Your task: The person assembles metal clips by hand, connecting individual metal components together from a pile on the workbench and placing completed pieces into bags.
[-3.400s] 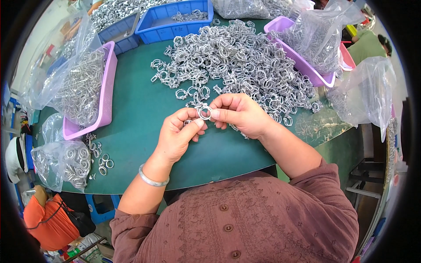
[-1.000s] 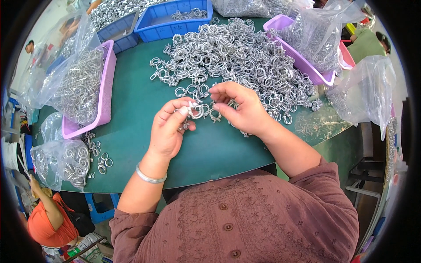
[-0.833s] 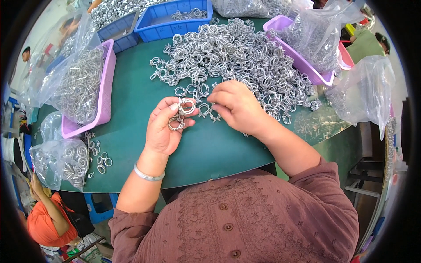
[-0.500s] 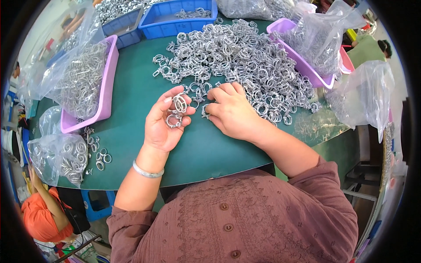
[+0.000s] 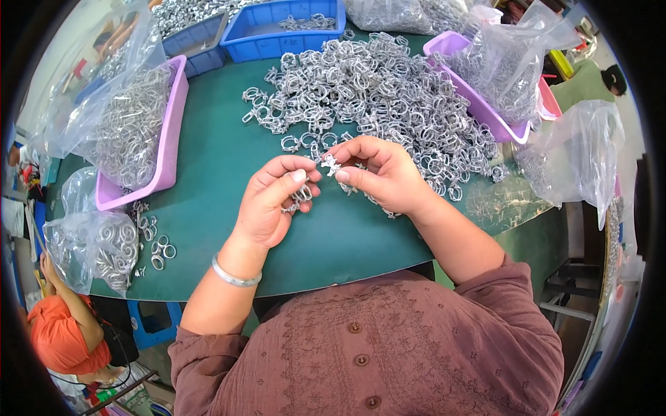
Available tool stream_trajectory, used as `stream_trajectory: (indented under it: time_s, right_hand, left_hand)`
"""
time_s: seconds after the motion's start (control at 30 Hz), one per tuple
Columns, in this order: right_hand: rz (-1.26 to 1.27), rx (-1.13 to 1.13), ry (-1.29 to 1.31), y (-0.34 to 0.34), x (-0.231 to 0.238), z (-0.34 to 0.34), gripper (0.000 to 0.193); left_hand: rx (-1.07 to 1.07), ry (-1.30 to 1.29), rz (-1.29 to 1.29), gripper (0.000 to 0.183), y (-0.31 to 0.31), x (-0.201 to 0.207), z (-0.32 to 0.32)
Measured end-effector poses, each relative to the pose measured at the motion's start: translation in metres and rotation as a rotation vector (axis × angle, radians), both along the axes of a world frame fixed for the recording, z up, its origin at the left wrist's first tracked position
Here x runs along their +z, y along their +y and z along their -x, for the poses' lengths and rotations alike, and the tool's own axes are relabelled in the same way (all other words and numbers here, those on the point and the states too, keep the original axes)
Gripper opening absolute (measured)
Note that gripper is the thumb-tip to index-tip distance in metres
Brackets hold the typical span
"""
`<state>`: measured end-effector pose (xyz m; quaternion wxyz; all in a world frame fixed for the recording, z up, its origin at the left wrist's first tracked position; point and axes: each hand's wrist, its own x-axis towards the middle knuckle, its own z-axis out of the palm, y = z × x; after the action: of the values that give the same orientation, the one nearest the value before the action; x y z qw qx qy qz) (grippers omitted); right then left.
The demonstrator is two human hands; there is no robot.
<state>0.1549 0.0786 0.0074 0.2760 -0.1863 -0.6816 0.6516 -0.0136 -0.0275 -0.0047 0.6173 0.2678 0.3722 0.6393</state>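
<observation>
Silvery metal ring-shaped pieces lie in a big heap [image 5: 388, 83] on the green tabletop [image 5: 215, 132]. My left hand [image 5: 274, 201] is closed around a few metal rings [image 5: 300, 197], which show between its thumb and curled fingers. Close on its right, my right hand [image 5: 385, 173] pinches a small metal piece [image 5: 330, 165] between thumb and forefinger, at the near edge of the heap. The two hands nearly meet at the fingertips. Some loose rings [image 5: 309, 143] lie just beyond them.
A lilac tray [image 5: 179, 97] of metal parts in plastic stands left, another lilac tray [image 5: 479, 104] right. Blue bins [image 5: 277, 43] sit at the back. At the left, a clear bag [image 5: 90, 243] holds spiral pieces beside loose rings [image 5: 161, 249]. A person in orange [image 5: 66, 333] is at lower left.
My right hand has lifted from the heap's edge with a small metal piece and turned toward my left hand. The left hand has moved slightly right, its thumb and fingers closing over its rings.
</observation>
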Motion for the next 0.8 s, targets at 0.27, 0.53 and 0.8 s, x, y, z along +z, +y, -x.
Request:
stream_trajectory:
  time_s: [0.27, 0.53, 0.8]
  right_hand:
    - [-0.041, 0.044, 0.040, 0.000, -0.002, -0.001, 0.026]
    - [-0.488, -0.080, 0.043, -0.008, 0.001, 0.001, 0.032]
    - [-0.720, -0.131, 0.085, -0.008, 0.002, 0.002, 0.033]
  left_hand:
    - [-0.008, 0.133, 0.039, 0.013, -0.001, 0.007, -0.011]
    - [-0.054, 0.259, 0.096, 0.018, -0.002, 0.005, -0.014]
    - [-0.058, 0.265, 0.109, 0.019, -0.001, 0.003, -0.016]
